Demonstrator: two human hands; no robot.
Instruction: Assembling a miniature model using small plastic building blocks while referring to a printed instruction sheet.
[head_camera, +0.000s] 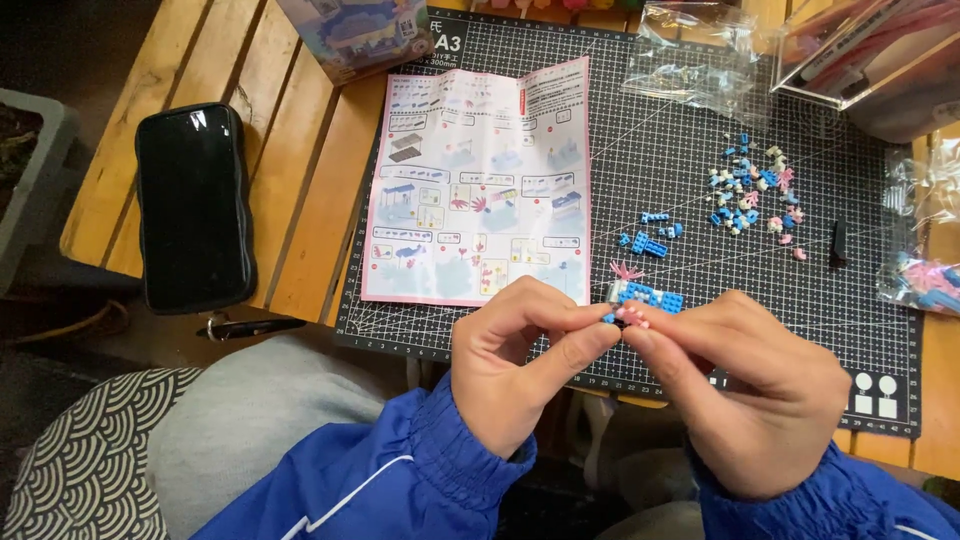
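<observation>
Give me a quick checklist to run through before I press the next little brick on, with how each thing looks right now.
1. Piece gripped by both hands: ok. The left hand and right hand meet fingertip to fingertip on a small blue and pink brick piece.
2. Piece seated properly: cannot tell, the fingers cover the joint.
3. Instruction sheet open and in sight: ok, it lies flat on the cutting mat.
4. Spare bricks near: ok, a loose brick pile lies on the mat beyond the right hand.
5. Partly built blue assembly close by: ok, just beyond the fingertips.
6. Which brick comes next: cannot tell.
</observation>
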